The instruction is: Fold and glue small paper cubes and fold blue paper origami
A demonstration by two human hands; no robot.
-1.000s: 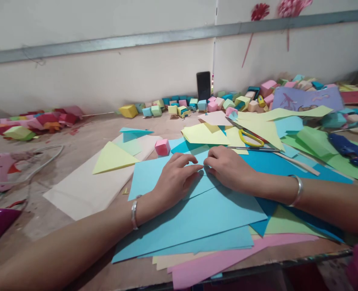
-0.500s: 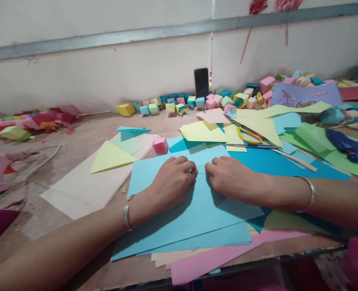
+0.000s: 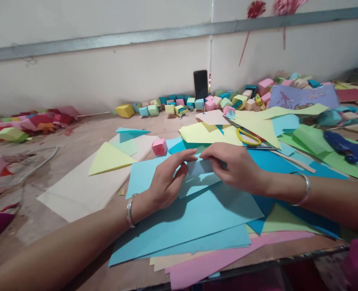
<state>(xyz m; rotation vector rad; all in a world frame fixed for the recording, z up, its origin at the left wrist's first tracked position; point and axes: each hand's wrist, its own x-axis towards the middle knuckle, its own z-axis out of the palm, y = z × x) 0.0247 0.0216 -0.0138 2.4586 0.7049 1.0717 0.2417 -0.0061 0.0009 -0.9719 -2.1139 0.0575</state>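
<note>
A small light blue sheet of paper is partly raised between my two hands, its upper edge curled toward me. My left hand has the left side of that edge at its fingertips, the thumb lower down. From the right, my right hand pinches the same edge between thumb and fingers. Beneath both lies a larger light blue sheet, on top of more paper. Just beyond my left hand sits a pink paper cube. Yellow-handled scissors lie past my right hand.
A folded yellow paper rests on a whitish sheet at the left. Small paper boxes line the wall, near an upright phone. A blue glue gun lies right. Pink strips overhang the table edge.
My hands have lifted slightly off the paper, and the small sheet's upper edge has come up with them. My left fingers have straightened and spread somewhat.
</note>
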